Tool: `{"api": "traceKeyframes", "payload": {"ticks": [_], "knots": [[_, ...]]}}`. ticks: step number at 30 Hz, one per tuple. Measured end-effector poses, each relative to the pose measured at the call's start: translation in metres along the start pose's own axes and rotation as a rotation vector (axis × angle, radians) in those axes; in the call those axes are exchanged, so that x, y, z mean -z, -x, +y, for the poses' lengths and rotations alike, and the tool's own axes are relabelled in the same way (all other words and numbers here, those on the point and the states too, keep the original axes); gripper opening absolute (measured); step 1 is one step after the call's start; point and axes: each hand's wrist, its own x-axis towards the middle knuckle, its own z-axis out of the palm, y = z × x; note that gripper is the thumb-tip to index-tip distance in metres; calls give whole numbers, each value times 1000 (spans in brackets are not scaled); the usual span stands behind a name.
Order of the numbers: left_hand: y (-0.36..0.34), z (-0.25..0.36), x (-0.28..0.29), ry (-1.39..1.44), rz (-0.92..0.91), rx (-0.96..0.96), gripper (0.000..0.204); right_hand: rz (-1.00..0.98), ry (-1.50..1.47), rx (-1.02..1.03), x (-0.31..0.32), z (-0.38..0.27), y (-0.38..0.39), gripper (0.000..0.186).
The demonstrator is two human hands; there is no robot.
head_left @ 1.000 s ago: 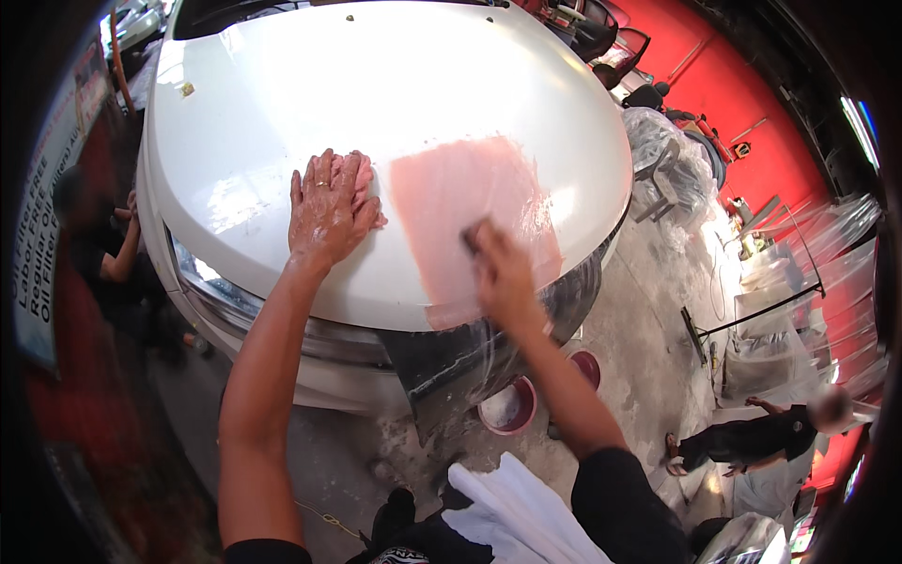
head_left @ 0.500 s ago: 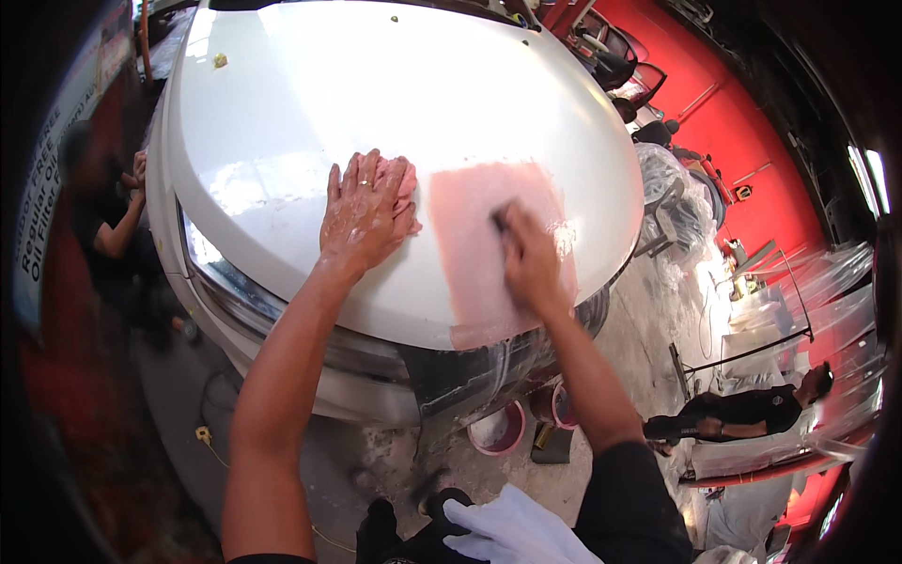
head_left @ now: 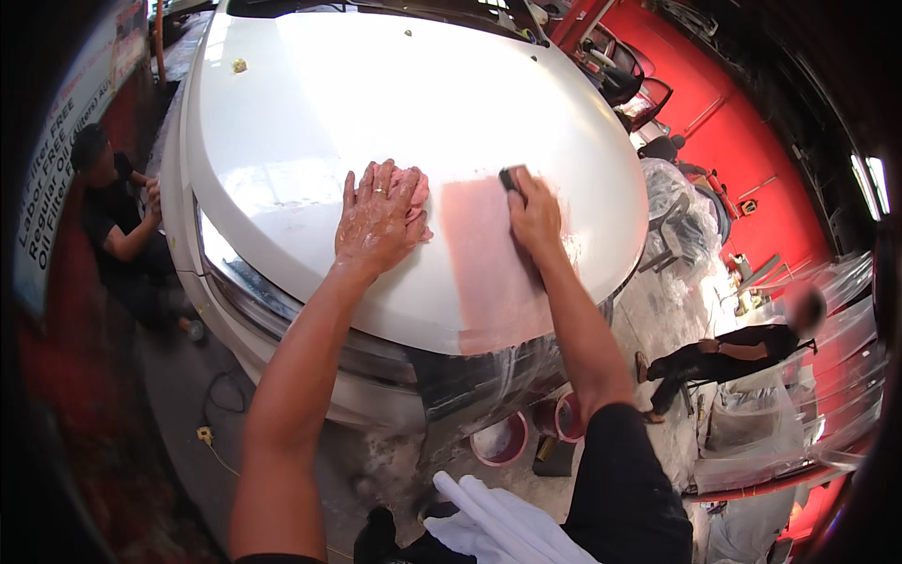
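A white car hood (head_left: pixel 376 103) fills the upper middle of the view. My left hand (head_left: pixel 378 218), wet and flat, presses a pink cloth (head_left: pixel 413 193) onto the hood. My right hand (head_left: pixel 534 211) grips a small dark sanding block (head_left: pixel 510 176) at the top of a pink patch (head_left: pixel 489 268) smeared on the hood's front right part. The patch runs down to the hood's front edge.
A person in black (head_left: pixel 113 216) crouches at the car's left side. Another person (head_left: pixel 733 352) bends over at the right near plastic sheeting (head_left: pixel 799 395). Two small red bowls (head_left: pixel 501 440) sit on the floor below the bumper. White rolled paper (head_left: pixel 498 522) lies at my knees.
My right hand has slid the block up the pink patch, from its middle to its top edge. My left hand stays pressed on the hood. The view has shifted closer.
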Motion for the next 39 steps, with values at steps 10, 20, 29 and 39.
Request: {"api": "traceKeyframes", "payload": {"ticks": [10, 20, 29, 39], "knots": [[-4, 11, 0, 14, 18, -14, 67, 14, 98, -37, -4, 7, -34, 43], [-4, 1, -6, -2, 40, -12, 64, -4, -22, 54, -9, -47, 22, 39], [-1, -30, -8, 16, 118, -3, 74, 31, -48, 273, -36, -53, 143, 49], [6, -23, -8, 9, 133, 14, 77, 72, -20, 349, -37, -55, 154, 56]]}}
